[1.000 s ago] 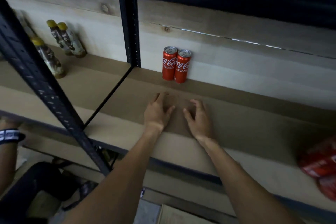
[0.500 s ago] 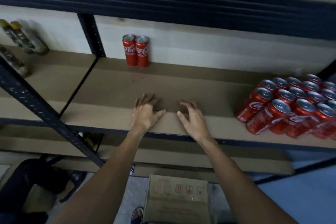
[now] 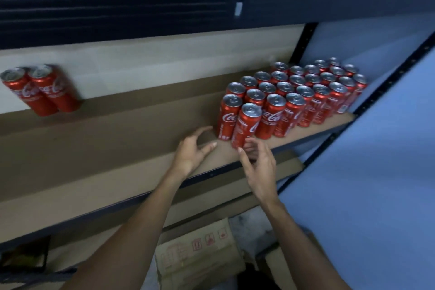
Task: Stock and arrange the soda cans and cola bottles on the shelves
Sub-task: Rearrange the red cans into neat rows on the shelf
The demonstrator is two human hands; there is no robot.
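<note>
Two loose cans [image 3: 41,89] stand together at back of shelf [image 3: 106,146], far left of can block [image 3: 306,92]. Block fills shelf's right end, close to dark upright post [image 3: 388,82]. Foremost can [image 3: 247,125] juts out of block toward front edge [image 3: 211,174]. Wide bare board left of block. Left hand [image 3: 190,152] just left of block, fingers apart and curved, holding nothing. Right hand [image 3: 260,165] at foremost can's base, fingers spread, not wrapped round it; contact unclear. Cardboard box [image 3: 195,256] below block, under shelf.
</note>
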